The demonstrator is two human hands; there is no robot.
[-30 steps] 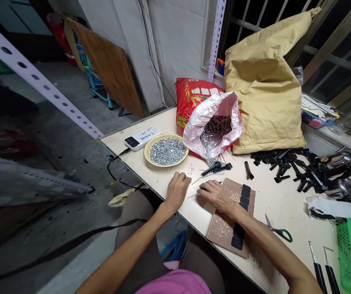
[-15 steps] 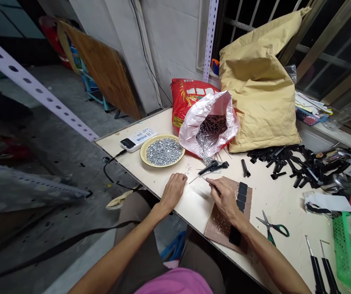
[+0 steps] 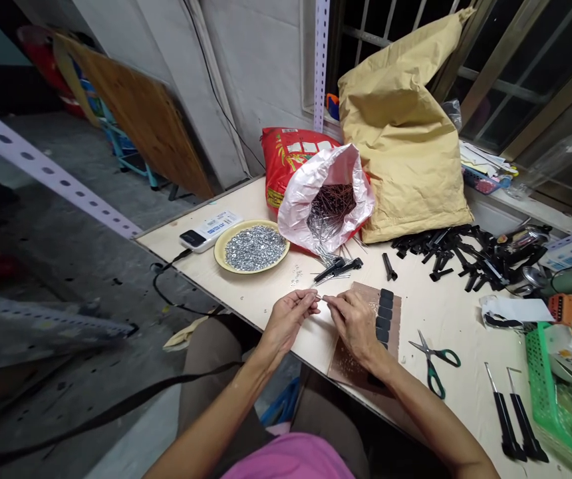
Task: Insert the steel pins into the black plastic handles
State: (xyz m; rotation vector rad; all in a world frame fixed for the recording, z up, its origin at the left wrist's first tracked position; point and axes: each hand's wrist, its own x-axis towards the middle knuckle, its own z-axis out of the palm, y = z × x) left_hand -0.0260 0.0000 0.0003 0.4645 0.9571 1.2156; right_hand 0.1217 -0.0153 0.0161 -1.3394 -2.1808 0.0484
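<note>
Near the table's front edge, my left hand (image 3: 290, 318) is closed in a pinch, thumb against forefinger, on something too small to make out. Facing it, my right hand (image 3: 354, 324) pinches a thin metal rod (image 3: 320, 297), whose short visible end reaches the left fingertips. Under the right wrist lies a brown board (image 3: 342, 362) with black rectangular pads (image 3: 385, 313) in a row. Just beyond the hands are black clips with thin metal rods (image 3: 336, 269). A few tiny metal pieces (image 3: 296, 274) lie loose beside a yellow plate (image 3: 219, 256) heaped with small metal pieces (image 3: 256, 247).
An open red bag (image 3: 275, 166) holds many thin metal rods (image 3: 333, 206). Behind it stands a large brown paper sack (image 3: 410, 159). Black clips (image 3: 485, 256) are piled at right. Scissors (image 3: 434, 362), two black-handled hooks (image 3: 513, 416) and a green basket (image 3: 540, 386) lie right. A phone (image 3: 193, 238) is left.
My hands, apart before, have come together fingertip to fingertip. The left hand has turned from resting on the table to a raised pinch. The whole view has shifted slightly.
</note>
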